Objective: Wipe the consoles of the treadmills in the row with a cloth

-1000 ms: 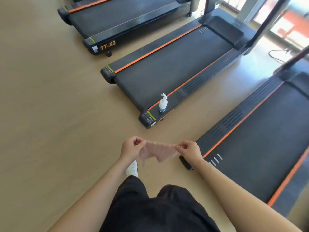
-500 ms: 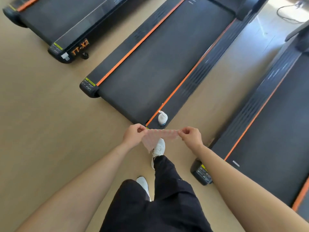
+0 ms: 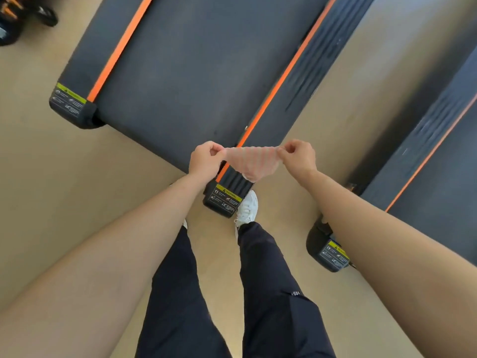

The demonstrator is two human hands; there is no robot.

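A thin pink cloth (image 3: 253, 161) hangs stretched between both hands over the rear corner of the middle treadmill (image 3: 196, 73). My left hand (image 3: 205, 158) pinches its left corner and my right hand (image 3: 298, 156) pinches its right corner. The treadmill has a black belt with orange stripes along both sides. No console is in view. The white spray bottle seen earlier is hidden behind the cloth and hands.
A second treadmill (image 3: 438, 156) lies to the right, with a strip of tan floor (image 3: 343, 104) between the two. My legs in dark trousers and a white shoe (image 3: 247, 208) stand just behind the middle treadmill's rear end cap (image 3: 224, 200).
I have walked forward to the rear end of the middle treadmill and the view has tilted down. Both hands still hold the cloth stretched. The spray bottle has gone out of sight.
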